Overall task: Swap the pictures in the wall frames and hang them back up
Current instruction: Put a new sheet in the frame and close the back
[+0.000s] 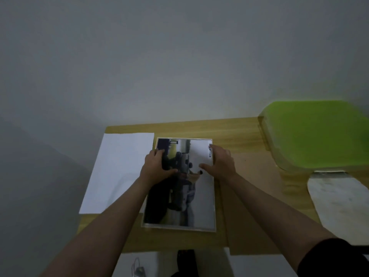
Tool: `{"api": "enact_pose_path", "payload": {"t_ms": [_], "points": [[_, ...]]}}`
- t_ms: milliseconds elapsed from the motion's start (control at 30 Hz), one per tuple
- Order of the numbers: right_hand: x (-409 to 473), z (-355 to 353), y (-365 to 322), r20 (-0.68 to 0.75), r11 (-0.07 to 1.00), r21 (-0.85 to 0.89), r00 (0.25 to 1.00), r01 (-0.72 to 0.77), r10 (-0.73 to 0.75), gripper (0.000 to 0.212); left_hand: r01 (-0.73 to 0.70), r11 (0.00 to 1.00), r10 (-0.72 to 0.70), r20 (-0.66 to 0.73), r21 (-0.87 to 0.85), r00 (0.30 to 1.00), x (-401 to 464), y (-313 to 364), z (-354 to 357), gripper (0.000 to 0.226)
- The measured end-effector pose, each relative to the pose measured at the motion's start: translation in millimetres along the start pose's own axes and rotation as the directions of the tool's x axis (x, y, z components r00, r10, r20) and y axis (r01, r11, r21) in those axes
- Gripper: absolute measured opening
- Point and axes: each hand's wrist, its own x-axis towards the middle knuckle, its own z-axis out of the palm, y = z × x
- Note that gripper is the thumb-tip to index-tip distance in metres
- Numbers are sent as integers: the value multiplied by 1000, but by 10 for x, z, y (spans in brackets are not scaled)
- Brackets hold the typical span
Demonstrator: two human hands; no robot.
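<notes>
Picture [185,176]: a printed photo is being pressed flat inside the frame [179,228], which is lying face-up at the middle of the wooden table [239,136].
Left hand [154,166]: is being held partly curled over the picture's left edge, fingers on the far side, thumb laid across the print.
Right hand [220,162]: is being rested spread on the picture's right edge, thumb pointing inward; nothing is being lifted.
Frame contents: only this picture is being held in it.
White sheet [117,172]: is lying just left of the frame, overhanging the table's edge.
Brown board [245,196]: is lying right of the frame, possibly the backing.
Risk: the print is likely being creased or seated crooked if pushed unevenly; the sheet is at risk of being knocked off.
</notes>
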Motion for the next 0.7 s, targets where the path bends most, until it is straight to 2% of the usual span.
{"api": "enact_pose_path", "payload": {"t_ms": [167,233,367,567,700], "points": [[252,13,-127,102,994,-103,994,-22,33,99,-70,986,41,186,153,982,352,-160,56,130],[285,34,-159,127,988,-150,990,-37,56,99,-89,976,44,220,196,974,387,-209,100,133],[296,92,-181,86,987,-147,994,-59,72,96,-106,969,68,175,222,982,381,-235,155,130],[240,104,-232,27,996,-39,996,-84,85,93,-111,970,78,155,218,985,360,-244,176,128],[151,25,-323,-25,977,192,995,-88,94,86,-93,973,62,147,211,987,347,-240,173,129]]}}
